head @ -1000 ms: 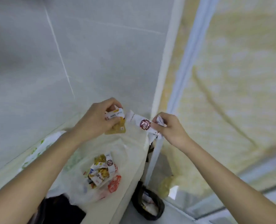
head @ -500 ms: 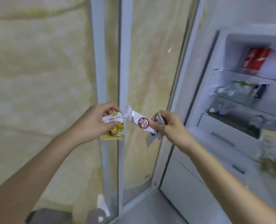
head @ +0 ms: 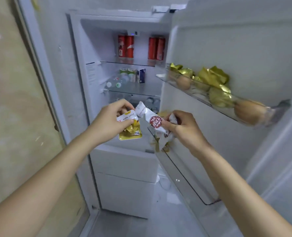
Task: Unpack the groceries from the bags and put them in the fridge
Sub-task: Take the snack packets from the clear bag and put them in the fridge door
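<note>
I face the open fridge (head: 94, 93). My left hand (head: 111, 120) grips a small yellow and white snack packet (head: 130, 132) in front of the lower shelf. My right hand (head: 181, 127) pinches white snack packets with a red logo (head: 152, 118); one points up and left towards the other packet. Both hands are held close together at the fridge opening, just left of the open door's lower rack (head: 179, 166).
Red cans (head: 125, 46) stand on the top shelf, cartons (head: 133, 75) and bottles on the middle one. The open door (head: 227, 40) at right carries a rack (head: 200, 94) with eggs and gold-wrapped items. White drawers (head: 124, 168) are below. A glass panel (head: 13, 100) stands at left.
My view has swung right from the counter with the bags, past the glass panel, to the open fridge. Both hands kept their packets and stayed close together.
</note>
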`<act>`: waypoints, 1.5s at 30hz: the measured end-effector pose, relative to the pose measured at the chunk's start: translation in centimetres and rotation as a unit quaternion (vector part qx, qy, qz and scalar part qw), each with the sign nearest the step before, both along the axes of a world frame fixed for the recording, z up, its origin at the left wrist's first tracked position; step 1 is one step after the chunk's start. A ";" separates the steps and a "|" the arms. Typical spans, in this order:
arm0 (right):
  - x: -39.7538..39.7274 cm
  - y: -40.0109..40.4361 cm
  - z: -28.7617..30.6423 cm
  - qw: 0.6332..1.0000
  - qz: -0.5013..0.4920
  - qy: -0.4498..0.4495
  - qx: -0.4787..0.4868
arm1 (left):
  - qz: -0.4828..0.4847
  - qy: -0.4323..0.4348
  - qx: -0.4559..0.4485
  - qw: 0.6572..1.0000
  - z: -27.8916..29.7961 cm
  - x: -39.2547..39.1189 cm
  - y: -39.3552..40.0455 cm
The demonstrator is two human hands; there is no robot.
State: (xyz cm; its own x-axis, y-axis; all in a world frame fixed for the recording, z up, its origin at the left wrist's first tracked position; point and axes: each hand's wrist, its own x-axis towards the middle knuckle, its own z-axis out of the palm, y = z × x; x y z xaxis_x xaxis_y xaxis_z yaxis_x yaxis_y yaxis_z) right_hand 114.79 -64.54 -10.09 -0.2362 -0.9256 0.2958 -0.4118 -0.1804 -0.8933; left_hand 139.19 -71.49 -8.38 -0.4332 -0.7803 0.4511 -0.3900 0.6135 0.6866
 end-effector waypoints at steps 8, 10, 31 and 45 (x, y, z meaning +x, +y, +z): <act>-4.5 1.0 -4.9 0.963 -0.239 0.115 0.056 | -0.137 -0.013 0.053 0.989 -3.4 -11.8 -7.1; -4.5 0.3 -6.3 0.947 -0.270 0.157 0.076 | -0.154 -0.035 0.057 0.986 -5.0 -13.5 -8.6; -0.1 -9.0 -6.0 0.932 -0.156 0.310 0.102 | -0.095 -0.225 -0.233 0.942 -7.8 -9.0 -16.4; 20.1 -18.4 -4.1 0.909 0.173 0.358 -0.128 | 0.311 -0.242 -0.136 0.909 -5.3 19.7 -7.8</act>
